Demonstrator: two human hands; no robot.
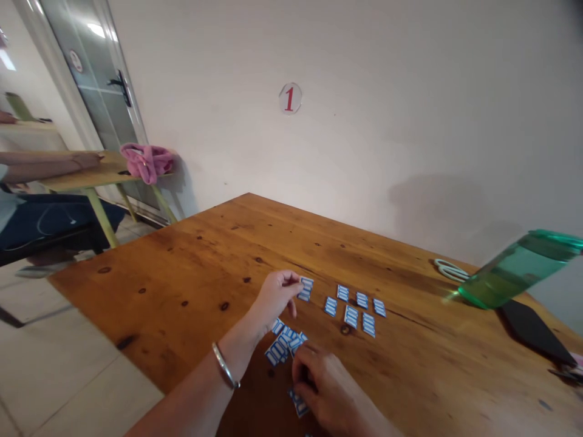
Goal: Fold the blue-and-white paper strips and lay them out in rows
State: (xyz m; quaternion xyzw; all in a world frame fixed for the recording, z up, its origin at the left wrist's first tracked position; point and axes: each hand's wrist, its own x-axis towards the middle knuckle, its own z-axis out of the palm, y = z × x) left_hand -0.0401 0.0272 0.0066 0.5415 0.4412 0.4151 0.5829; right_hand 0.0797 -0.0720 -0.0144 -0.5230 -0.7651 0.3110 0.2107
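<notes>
Head cam, the one view I have: L hand [276, 297] is out over the wooden table [182, 279], thumb + index pinching the L edge of a blue-and-white card [306, 290]; its other fingers curl loosely below. Silver bangle [225, 367] on that wrist. R hand [325, 376] is nearer me, fingers bent, right beside the loose pile [280, 349] of similar cards; can't tell from here if it's gripping anything. One more card [298, 403] shows partly under its fingers, below the pile.

To the R of the pinched card, I count six laid-out cards [350, 317] in two short rows of three, small gaps btwn, all w/ the same blue-and-white pattern up. Pile sits btwn my two hands, cards overlapping at odd angles.

Far R of the table I see a green bottle [519, 267], a coiled white cable [450, 270] just beside it, and a flat black object [532, 334] near the bottle's base. Wall has a round sign [290, 99] w/ a red 1. Far L, another person's hand [86, 159] rests on a second table [68, 181], pink cloth item [148, 161] nearby, door [98, 73] behind.
</notes>
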